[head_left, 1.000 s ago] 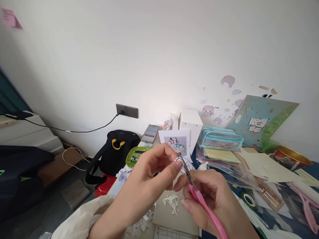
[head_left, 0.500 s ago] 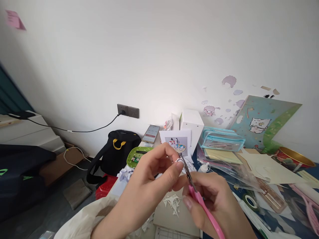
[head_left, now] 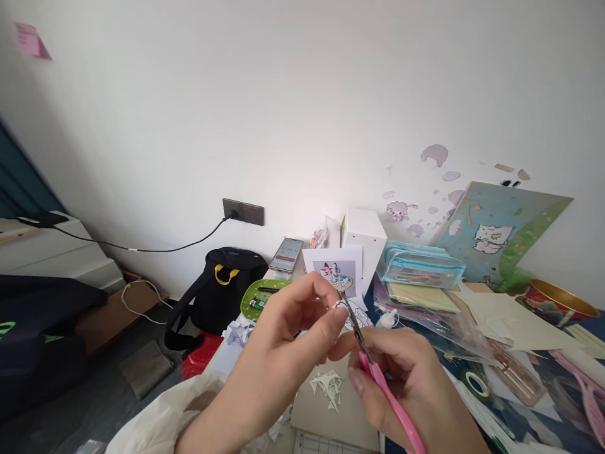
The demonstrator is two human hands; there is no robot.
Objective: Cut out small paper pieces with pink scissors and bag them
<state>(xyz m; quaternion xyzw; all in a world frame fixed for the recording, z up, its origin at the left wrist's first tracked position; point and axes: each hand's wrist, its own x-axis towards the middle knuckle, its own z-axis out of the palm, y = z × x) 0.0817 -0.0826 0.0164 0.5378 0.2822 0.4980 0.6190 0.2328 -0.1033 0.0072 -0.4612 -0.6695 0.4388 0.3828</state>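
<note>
My left hand (head_left: 302,328) pinches a small white paper piece (head_left: 339,307) with dark lines between thumb and fingers; most of it is hidden. In my right hand (head_left: 401,372) are pink-handled scissors (head_left: 373,369), their blades pointing up and left against the paper at my left fingertips. The blades look nearly closed. Below the hands, pale paper scraps (head_left: 327,386) lie on a grey board (head_left: 309,413). Behind them stands a white sheet with a coloured cartoon picture (head_left: 352,268), and a line drawing (head_left: 362,317) shows partly past the scissors.
Left of my hands are a green tray (head_left: 250,296), crumpled paper (head_left: 237,330) and a phone (head_left: 286,255). A black backpack (head_left: 222,290) stands beyond. To the right lie a clear pencil case (head_left: 420,265), a tape roll (head_left: 475,383), a red tin (head_left: 558,301) and pink scissors (head_left: 590,397).
Almost nothing differs. Both hands, the paper piece and the scissors keep nearly the same place, with only a slight shift of my right hand.
</note>
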